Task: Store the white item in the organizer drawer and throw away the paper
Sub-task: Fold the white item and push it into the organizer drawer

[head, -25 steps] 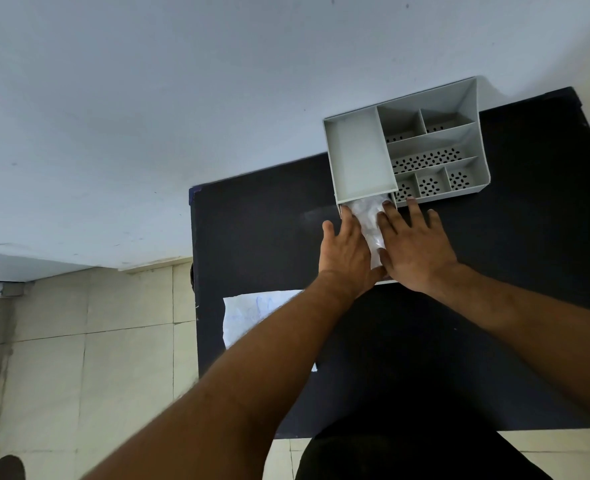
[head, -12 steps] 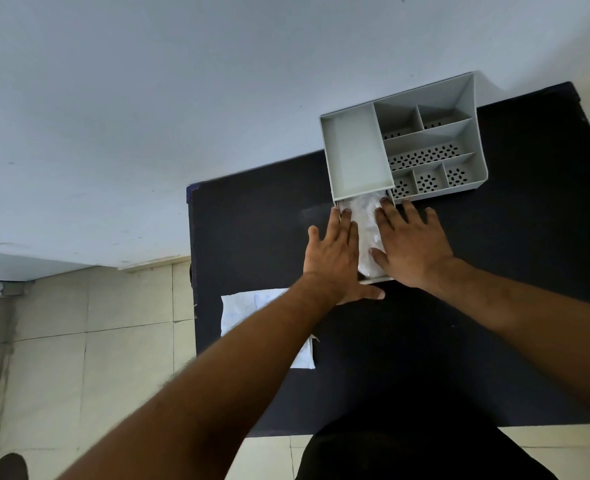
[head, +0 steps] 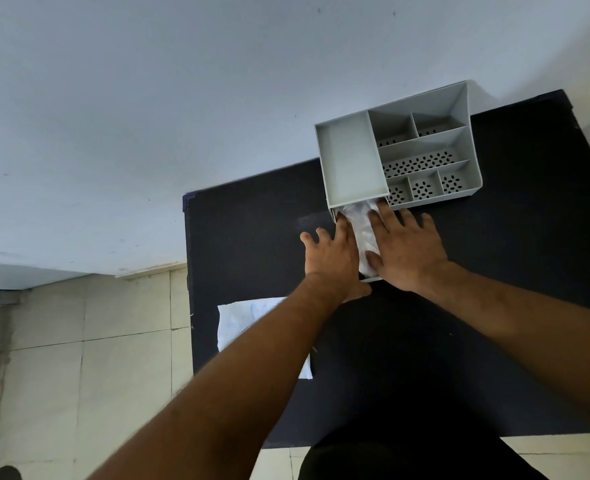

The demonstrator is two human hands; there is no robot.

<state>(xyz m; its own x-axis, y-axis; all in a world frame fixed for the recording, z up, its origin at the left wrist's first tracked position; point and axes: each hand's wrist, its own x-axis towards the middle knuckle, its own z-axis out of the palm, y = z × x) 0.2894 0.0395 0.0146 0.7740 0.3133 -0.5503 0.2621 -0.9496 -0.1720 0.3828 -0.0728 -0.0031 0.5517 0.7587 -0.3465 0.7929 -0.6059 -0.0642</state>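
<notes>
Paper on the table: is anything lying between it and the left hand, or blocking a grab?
Nothing visible blocks it. The paper lies flat on the dark table, partly hidden under the left forearm. The left hand is further forward, at the open drawer holding the white item, opposite the right hand.

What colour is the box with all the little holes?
Light grey organizer, with dark holes; the head view shows it.
</notes>
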